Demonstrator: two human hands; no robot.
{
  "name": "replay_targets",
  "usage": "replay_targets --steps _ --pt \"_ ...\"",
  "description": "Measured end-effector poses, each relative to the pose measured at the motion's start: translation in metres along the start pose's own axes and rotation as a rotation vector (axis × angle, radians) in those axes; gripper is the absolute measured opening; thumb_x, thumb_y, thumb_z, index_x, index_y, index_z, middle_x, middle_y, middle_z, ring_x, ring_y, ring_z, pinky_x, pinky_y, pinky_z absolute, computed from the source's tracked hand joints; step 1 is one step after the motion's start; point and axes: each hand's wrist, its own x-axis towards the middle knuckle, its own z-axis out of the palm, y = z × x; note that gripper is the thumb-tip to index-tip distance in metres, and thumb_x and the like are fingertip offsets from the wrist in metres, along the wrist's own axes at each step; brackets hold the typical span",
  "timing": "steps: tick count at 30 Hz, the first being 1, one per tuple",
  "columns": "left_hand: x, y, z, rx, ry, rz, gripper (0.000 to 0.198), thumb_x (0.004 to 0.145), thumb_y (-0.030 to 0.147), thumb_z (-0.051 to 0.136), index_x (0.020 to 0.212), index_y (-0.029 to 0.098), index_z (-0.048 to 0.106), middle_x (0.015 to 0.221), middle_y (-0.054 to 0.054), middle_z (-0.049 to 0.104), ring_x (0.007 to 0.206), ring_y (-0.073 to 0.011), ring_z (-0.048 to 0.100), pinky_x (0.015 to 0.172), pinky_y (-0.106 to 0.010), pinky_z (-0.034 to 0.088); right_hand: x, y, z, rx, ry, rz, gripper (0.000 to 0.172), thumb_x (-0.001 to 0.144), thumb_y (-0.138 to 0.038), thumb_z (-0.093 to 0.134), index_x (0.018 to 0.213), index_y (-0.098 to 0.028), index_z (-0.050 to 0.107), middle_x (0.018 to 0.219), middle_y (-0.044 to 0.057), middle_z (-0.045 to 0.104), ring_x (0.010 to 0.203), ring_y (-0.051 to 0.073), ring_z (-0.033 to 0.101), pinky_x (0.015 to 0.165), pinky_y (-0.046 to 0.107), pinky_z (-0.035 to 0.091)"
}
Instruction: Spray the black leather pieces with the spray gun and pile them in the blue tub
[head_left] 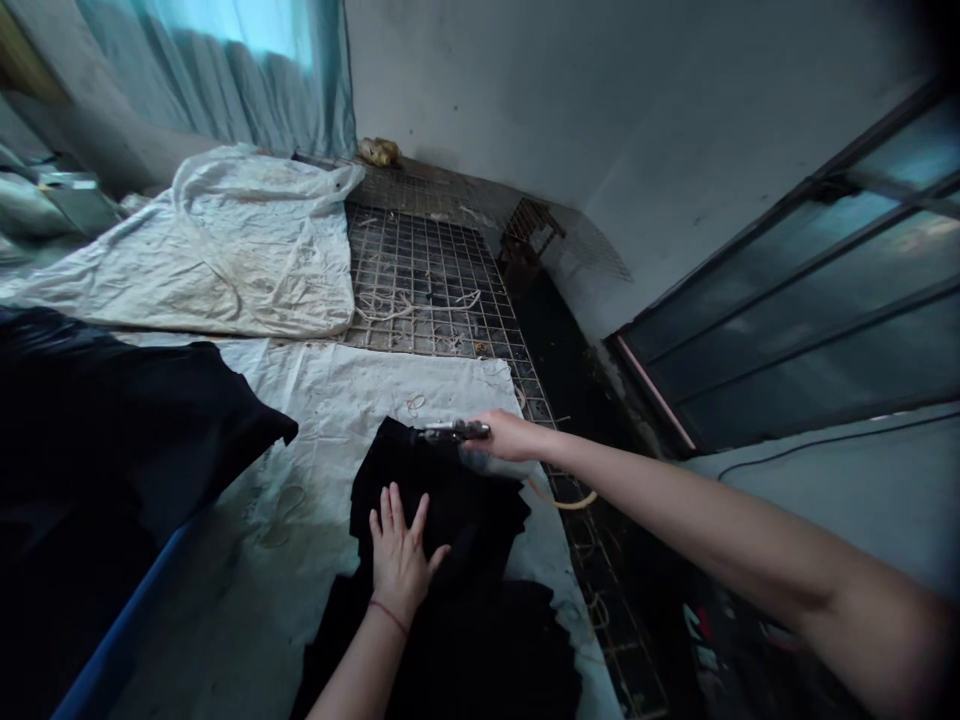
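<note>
My left hand (pixel 401 560) lies flat with fingers spread on a stack of black fabric pieces (pixel 480 515). A thin red string circles that wrist. My right hand (pixel 510 436) is closed around a silver spray gun (pixel 454 431), which points left over the far edge of the stack. Something pale and blurred hangs beneath the right hand. A yellowish hose (pixel 574 502) curves below the right forearm. More black fabric pieces (pixel 510 650) lie nearer to me, partly behind my left forearm. A white sheet (pixel 315 480) is spread underneath.
Black cloth (pixel 112 430) is heaped on the left, beside a blue edge (pixel 127 640). Beyond the sheet are a wire mesh (pixel 427 260) and a stained white cloth (pixel 262 240). A barred window (pixel 810 300) is on the right, with a teal curtain (pixel 240 90) at the back.
</note>
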Motion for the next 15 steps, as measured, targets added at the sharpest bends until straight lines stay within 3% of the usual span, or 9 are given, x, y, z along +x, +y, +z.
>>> replay_targets --steps 7,10,13,15 --pt "-0.001 -0.002 0.004 -0.006 0.026 0.009 0.077 0.074 0.065 0.057 0.14 0.03 0.041 0.155 -0.016 0.021 0.143 -0.039 0.012 0.11 -0.059 0.017 0.002 0.0 -0.004 0.024 -0.007 0.015 0.015 0.078 -0.03 0.062 0.077 -0.016 0.066 0.069 0.001 0.065 0.069 0.016 0.057 0.059 0.021 0.035" --pt "-0.001 -0.002 0.004 -0.015 0.019 0.002 0.078 0.073 0.065 0.058 0.141 0.031 0.04 0.156 -0.015 0.021 0.143 -0.0388 0.011 0.11 -0.058 0.018 -0.01 -0.006 -0.004 0.008 -0.016 0.008 0.013 0.078 -0.03 0.062 0.079 -0.018 0.066 0.072 0.001 0.066 0.07 0.016 0.057 0.06 0.021 0.036" --pt "-0.001 -0.001 0.004 -0.017 0.012 0.004 0.078 0.073 0.064 0.059 0.141 0.031 0.039 0.156 -0.015 0.021 0.144 -0.0385 0.009 0.11 -0.058 0.017 -0.026 -0.014 -0.001 0.023 -0.114 -0.083 0.014 0.077 -0.033 0.064 0.08 -0.02 0.067 0.072 0.0 0.066 0.068 0.015 0.057 0.061 0.021 0.037" --pt "-0.001 -0.001 0.004 -0.013 0.014 0.007 0.079 0.073 0.065 0.058 0.141 0.031 0.039 0.156 -0.015 0.02 0.144 -0.0383 0.008 0.11 -0.059 0.017 -0.034 -0.018 0.001 0.071 -0.104 -0.047 0.014 0.078 -0.031 0.061 0.079 -0.018 0.067 0.069 0.0 0.065 0.066 0.015 0.057 0.06 0.021 0.037"
